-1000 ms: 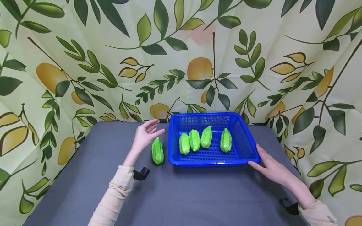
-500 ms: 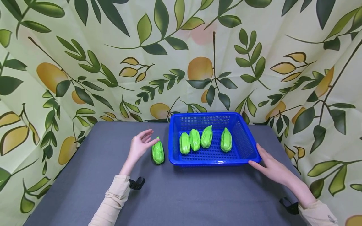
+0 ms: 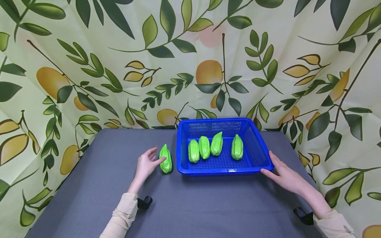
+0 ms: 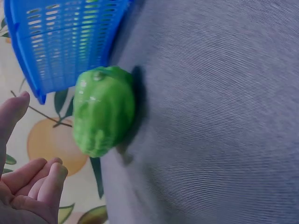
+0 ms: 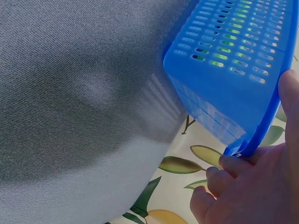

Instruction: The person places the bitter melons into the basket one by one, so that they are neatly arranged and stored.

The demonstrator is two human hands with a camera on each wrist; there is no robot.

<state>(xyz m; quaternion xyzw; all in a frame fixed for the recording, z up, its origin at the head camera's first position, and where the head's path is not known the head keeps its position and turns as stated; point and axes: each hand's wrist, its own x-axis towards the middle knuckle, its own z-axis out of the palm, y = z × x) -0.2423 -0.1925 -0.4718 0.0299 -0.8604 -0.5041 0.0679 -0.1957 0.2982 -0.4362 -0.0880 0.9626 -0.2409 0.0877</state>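
A glossy green ridged gourd [image 3: 166,159] with a pointed tip lies on the grey cloth, left of the blue basket [image 3: 214,171]. My left hand [image 3: 146,166] is just left of it, fingers loosely bent, and the thumb overlaps the gourd in the head view. From the left wrist, the thumb and fingers [image 4: 49,186] stand apart beside the gourd [image 4: 103,112] with nothing between them. At the basket's front right corner, my right hand [image 3: 285,177] touches the rim with thumb and fingers spread around the corner. The right wrist view shows the thumb [image 5: 289,88] against the rim.
Inside the basket lie several similar green gourds [image 3: 216,144], three close together and one apart to the right. A leaf-and-fruit patterned cloth [image 3: 178,82] hangs behind and beside the grey-covered table [image 3: 208,205]. Black straps [image 3: 145,203] are at both wrists.
My left hand has come down and toward me, from above the gourd's tip to beside its middle. The right hand stays at the basket's corner, and the gourds and basket keep their places.
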